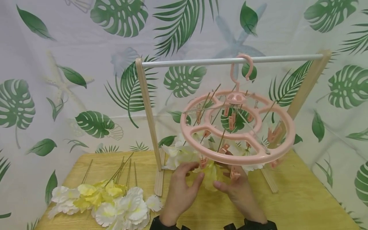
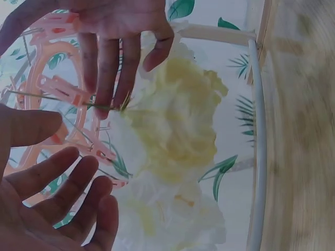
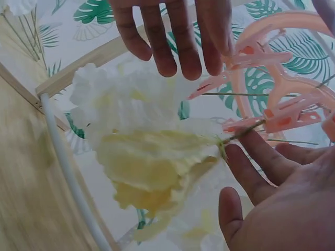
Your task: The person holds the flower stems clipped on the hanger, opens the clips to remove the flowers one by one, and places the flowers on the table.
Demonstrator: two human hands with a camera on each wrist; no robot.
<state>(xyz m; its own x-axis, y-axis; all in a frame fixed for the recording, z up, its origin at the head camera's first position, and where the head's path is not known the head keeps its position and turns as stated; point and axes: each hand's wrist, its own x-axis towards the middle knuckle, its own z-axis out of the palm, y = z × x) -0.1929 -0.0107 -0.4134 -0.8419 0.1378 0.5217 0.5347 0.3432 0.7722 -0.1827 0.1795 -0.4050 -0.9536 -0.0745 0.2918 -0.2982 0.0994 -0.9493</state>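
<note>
A yellow artificial flower (image 3: 152,167) hangs head down from a pink clip (image 3: 293,112), its stem running up through the clip. The clip belongs to a round pink drying hanger (image 1: 291,134). My right hand (image 1: 241,193) is beside the flower, and in the right wrist view its extended fingers touch the stem just under the clip. On the flower's other side, my left hand (image 1: 182,193) holds nothing, fingers loosely spread, near other clips. White flowers (image 1: 181,156) hang behind the yellow one, partly hidden by the hanger and hands.
The hanger's hook (image 1: 249,65) sits over the white bar (image 1: 189,62) of a wooden-legged stand (image 1: 149,111). White flowers (image 1: 126,207) and yellow flowers (image 1: 97,193) with bare stems lie on the wooden table (image 1: 304,198) at the left. A leaf-patterned cloth (image 1: 72,32) covers the background.
</note>
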